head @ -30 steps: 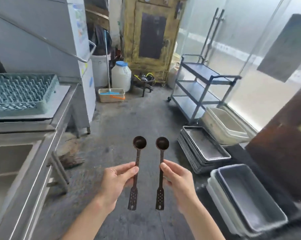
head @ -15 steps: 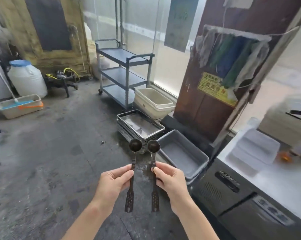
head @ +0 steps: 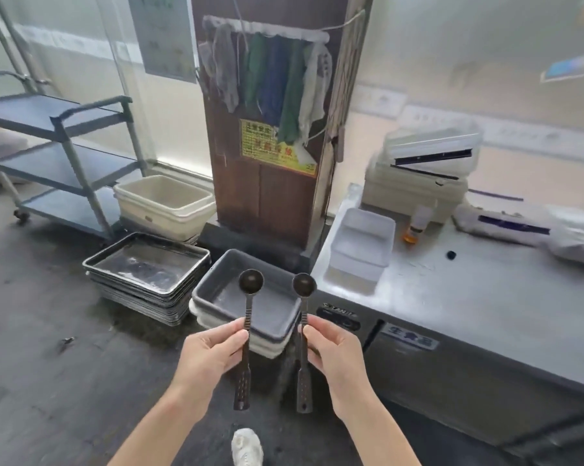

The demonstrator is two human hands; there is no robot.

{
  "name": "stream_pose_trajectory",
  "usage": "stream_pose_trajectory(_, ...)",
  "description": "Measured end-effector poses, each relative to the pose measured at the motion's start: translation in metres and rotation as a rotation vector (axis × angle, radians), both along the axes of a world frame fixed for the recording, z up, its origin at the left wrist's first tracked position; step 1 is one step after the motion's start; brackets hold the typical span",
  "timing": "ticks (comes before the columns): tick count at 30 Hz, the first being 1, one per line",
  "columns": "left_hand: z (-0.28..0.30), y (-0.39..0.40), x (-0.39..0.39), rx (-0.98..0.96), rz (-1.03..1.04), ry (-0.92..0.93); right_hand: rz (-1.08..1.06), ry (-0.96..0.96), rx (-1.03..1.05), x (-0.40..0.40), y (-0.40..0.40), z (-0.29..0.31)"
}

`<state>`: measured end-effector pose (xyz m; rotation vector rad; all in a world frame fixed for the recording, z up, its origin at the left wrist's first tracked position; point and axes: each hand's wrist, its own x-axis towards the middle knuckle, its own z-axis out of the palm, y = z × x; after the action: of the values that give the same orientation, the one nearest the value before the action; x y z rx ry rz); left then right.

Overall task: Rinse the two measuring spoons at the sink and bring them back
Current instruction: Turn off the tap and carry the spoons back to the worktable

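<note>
Two dark brown measuring spoons stand upright in front of me, bowls up. My left hand (head: 207,356) pinches the handle of the left measuring spoon (head: 249,302) between thumb and fingers. My right hand (head: 337,353) holds the right measuring spoon (head: 304,304) the same way. The spoons are a hand's width apart and do not touch. Both hover over the floor, just left of a steel counter (head: 468,297). No sink is in view.
The counter carries a white lidded box (head: 362,245), a small bottle (head: 418,223) and stacked white machines (head: 428,169). On the floor lie grey tubs (head: 216,280), stacked metal trays (head: 149,264) and a cream bin (head: 164,200). A grey trolley (head: 62,156) stands left. Cloths hang on a brown pillar (head: 267,196).
The view has swung right, away from the sink and dish rack towards the steel counter. Both hands keep the spoons upright; the spoons have drawn slightly further apart.
</note>
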<state>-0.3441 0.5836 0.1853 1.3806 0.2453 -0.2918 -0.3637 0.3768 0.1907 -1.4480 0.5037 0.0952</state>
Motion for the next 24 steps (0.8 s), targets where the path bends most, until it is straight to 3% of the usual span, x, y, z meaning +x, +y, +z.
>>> stream_pose_trajectory(9, -0.013, -0.106, 0.148, 0.016, -0.227, 0.009, -0.190, 0.028, -0.040, 0.118, -0.086, -0.005)
stream_pose_trajectory(24, -0.026, -0.252, 0.326, 0.118, -0.337, 0.022, -0.411, 0.099, 0.012, 0.260, -0.211, -0.028)
